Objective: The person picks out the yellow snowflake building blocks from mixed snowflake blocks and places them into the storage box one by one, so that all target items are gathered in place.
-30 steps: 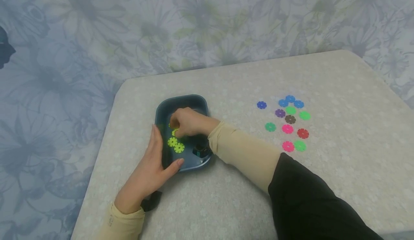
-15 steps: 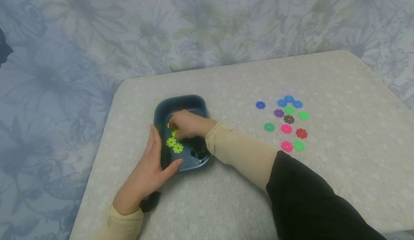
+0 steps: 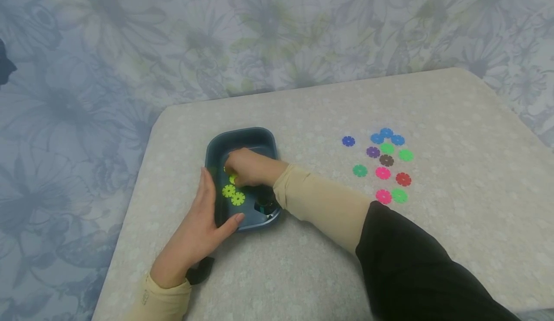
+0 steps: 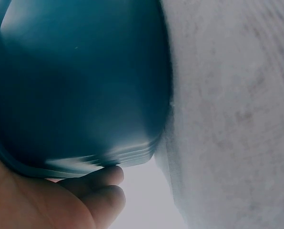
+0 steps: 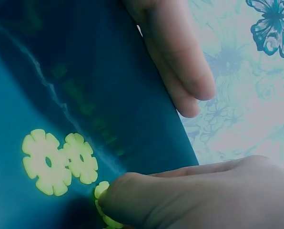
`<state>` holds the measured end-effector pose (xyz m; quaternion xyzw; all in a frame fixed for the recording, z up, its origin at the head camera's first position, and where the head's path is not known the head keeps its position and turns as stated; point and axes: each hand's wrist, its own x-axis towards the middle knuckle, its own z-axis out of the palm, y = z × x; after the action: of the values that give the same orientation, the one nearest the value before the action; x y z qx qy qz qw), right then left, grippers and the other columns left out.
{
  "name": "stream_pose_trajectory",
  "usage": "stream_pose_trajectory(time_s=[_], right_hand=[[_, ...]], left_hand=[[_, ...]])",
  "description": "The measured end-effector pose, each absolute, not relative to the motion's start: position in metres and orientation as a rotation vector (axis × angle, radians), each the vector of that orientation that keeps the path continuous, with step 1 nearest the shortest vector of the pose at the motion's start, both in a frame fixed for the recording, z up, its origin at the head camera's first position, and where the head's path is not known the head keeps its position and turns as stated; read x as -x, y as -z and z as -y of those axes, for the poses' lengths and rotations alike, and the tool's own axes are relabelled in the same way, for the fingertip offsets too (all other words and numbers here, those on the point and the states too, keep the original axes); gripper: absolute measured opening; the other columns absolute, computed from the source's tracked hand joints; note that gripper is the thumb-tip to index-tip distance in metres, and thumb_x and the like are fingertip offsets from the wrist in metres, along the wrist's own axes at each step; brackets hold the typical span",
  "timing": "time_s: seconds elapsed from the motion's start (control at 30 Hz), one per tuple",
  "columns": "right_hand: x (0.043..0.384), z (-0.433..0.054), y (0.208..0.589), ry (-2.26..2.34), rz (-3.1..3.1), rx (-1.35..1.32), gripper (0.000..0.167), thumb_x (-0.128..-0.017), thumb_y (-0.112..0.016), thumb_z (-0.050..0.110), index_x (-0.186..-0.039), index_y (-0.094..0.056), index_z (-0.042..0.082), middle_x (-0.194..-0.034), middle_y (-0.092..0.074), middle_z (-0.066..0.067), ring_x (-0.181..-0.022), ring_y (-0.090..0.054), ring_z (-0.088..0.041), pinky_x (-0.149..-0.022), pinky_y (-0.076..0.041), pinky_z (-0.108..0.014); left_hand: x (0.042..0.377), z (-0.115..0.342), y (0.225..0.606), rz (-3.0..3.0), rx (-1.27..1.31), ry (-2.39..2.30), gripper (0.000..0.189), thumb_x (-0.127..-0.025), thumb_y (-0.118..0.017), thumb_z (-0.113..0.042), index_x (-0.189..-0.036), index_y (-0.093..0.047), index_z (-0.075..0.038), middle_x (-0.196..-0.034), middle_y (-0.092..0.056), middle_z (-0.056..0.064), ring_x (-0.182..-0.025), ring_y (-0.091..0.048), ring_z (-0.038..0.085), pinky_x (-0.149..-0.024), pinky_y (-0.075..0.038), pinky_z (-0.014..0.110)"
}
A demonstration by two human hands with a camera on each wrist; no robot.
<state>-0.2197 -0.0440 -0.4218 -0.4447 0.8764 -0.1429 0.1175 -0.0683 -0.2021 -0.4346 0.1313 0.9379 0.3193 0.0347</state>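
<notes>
At the left, your left hand (image 3: 198, 229) is spread at the blue-green plastic tray (image 3: 240, 139); its straight fingers lie along the outer left wall, the thumb over the near rim. The tray has its long axis pointing away from you. Inside it, two yellow flower-shaped discs (image 3: 228, 191) lie together, just nearer to you than your right hand (image 3: 253, 167) — this one reaches in over the right wall. Its bent fingers touch another yellow disc (image 5: 101, 190), but whether they pinch it, I cannot tell. Farther right, multicoloured flower-shaped discs (image 3: 383, 173) lie on the table (image 3: 303, 273).
</notes>
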Motion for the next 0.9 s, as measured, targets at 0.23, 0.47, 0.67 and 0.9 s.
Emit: stream_pose_trajectory(time_s=[0.23,0.47,0.67,0.9], right_hand=[[0.218,0.041,0.421,0.433,-2.611,1.342,0.022,-0.09,-0.074,0.011,-0.111,-0.077,0.009,-0.102,-0.072,-0.001,-0.094,-0.064,-0.015,-0.086,-0.053,-0.029],[0.216,0.036,0.411,0.711,-2.665,1.254,0.027,-0.096,-0.07,0.018,-0.122,-0.075,0.01,-0.113,-0.07,-0.001,-0.104,-0.064,-0.014,-0.092,-0.052,-0.026],[0.211,0.021,0.388,1.034,-2.63,1.178,0.027,-0.097,-0.069,0.02,-0.122,-0.075,0.011,-0.116,-0.072,0.001,-0.104,-0.066,-0.01,-0.09,-0.051,-0.02],[0.21,-0.026,0.373,1.404,-2.552,1.058,0.026,-0.094,-0.073,0.015,-0.118,-0.076,0.006,-0.117,-0.074,-0.004,-0.103,-0.068,-0.012,-0.09,-0.053,-0.022]], left_hand=[[0.068,0.201,0.436,-2.885,-0.412,-0.987,0.119,-0.097,-0.068,-0.052,-0.16,0.025,-0.014,-0.168,0.029,0.004,-0.159,0.009,0.031,-0.121,-0.017,0.065],[0.067,0.199,0.438,-2.885,-0.394,-0.989,0.12,-0.096,-0.068,-0.053,-0.16,0.026,-0.016,-0.169,0.027,0.006,-0.159,0.008,0.03,-0.121,-0.018,0.065],[0.068,0.199,0.439,-2.869,-0.399,-1.007,0.118,-0.097,-0.068,-0.051,-0.16,0.026,-0.017,-0.169,0.027,0.006,-0.159,0.008,0.032,-0.12,-0.018,0.067],[0.068,0.199,0.439,-2.885,-0.406,-1.014,0.119,-0.096,-0.069,-0.05,-0.16,0.025,-0.015,-0.169,0.027,0.004,-0.159,0.01,0.029,-0.122,-0.015,0.065]])
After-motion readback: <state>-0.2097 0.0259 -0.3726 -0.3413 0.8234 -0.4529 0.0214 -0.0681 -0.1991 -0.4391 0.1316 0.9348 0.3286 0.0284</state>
